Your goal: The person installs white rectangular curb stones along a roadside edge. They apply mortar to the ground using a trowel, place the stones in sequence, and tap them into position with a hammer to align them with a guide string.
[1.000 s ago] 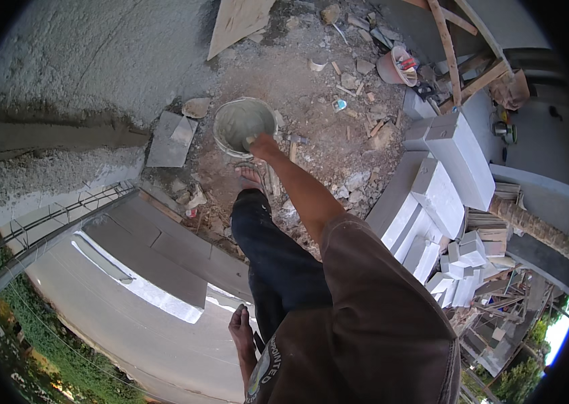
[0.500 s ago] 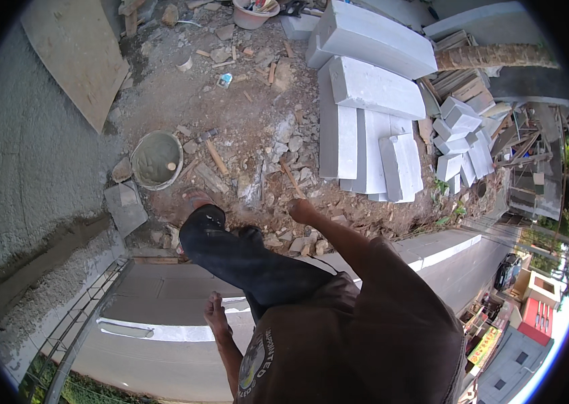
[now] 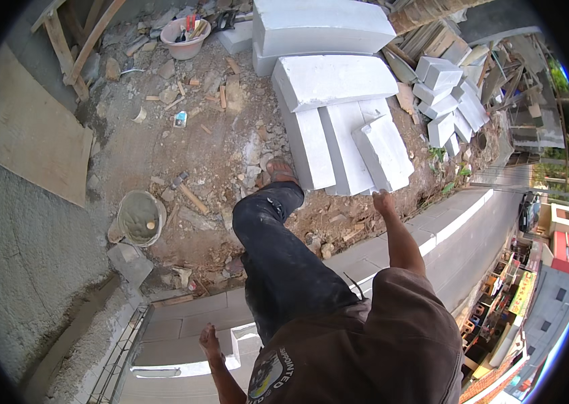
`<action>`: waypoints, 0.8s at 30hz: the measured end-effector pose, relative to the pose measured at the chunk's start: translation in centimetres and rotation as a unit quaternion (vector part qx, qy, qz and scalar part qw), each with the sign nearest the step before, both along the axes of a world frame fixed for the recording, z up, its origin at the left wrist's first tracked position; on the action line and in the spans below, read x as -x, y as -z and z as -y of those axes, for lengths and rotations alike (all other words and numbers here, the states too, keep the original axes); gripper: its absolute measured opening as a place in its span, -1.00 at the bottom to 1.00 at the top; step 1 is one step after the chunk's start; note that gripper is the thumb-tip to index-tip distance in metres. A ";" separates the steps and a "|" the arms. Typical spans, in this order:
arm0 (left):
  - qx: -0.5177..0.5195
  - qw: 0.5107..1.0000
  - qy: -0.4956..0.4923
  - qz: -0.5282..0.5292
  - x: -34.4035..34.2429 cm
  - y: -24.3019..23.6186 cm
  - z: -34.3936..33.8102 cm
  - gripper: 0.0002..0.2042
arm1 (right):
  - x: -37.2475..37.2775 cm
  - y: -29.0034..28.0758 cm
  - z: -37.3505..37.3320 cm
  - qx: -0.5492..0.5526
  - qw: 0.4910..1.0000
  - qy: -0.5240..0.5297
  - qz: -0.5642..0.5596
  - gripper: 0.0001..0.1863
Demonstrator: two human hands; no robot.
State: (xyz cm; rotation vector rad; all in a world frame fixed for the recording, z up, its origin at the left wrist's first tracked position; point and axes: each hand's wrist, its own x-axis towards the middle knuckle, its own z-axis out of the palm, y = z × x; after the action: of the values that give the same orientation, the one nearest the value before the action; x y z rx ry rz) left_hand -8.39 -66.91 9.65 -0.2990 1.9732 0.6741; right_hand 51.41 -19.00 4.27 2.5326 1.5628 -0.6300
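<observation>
My right hand [image 3: 384, 203] is out to the right with its fingers closed. It appears just in front of the near edge of a small white block [image 3: 384, 153]; I cannot tell if they touch. What those fingers hold, if anything, is hidden. My left hand [image 3: 211, 345] hangs low on the left, above the pavement, with its fingers curled in and nothing showing in them. Several large white building blocks [image 3: 335, 81] lie stacked ahead. One bare or sandalled foot [image 3: 280, 170] stands on the rubble beside the stack.
A bucket of grey mortar [image 3: 141, 219] stands at the left, near a hammer [image 3: 190, 193] on the dirt. Farther off are a pink tub of tools [image 3: 185, 39], a wooden board [image 3: 28, 128] and loose white blocks [image 3: 440, 101]. A paved strip [image 3: 372, 259] crosses the foreground.
My body has stepped forward and right, toward the block stack. My right hand has moved from over the rubble to the small block's edge; the thin stick seen at it earlier no longer shows.
</observation>
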 end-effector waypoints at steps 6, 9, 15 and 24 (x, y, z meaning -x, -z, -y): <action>-0.002 0.997 0.072 -0.039 -0.2 1.5 -0.6 -0.62 | -7.2 -0.1 -12.0 -0.022 0.997 0.007 0.080 -0.15; 0.013 0.990 0.137 -0.022 -0.7 0.8 -2.8 -0.59 | -12.0 1.1 -17.4 -0.041 0.995 -0.029 0.084 -0.09; 0.026 0.979 0.201 0.020 -2.4 -1.4 -11.3 -0.62 | -17.6 2.3 -23.8 0.039 0.997 -0.016 0.070 0.00; -0.026 0.972 0.229 -0.033 -1.7 -2.0 -16.6 -0.61 | -8.3 -5.5 -18.3 -0.090 0.990 -0.071 0.084 -0.25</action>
State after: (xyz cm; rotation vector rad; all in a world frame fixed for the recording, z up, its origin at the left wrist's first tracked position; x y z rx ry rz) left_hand -6.73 -50.28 11.62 0.2126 1.9875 0.4368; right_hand 59.69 -0.68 9.74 2.4899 1.7890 -0.2615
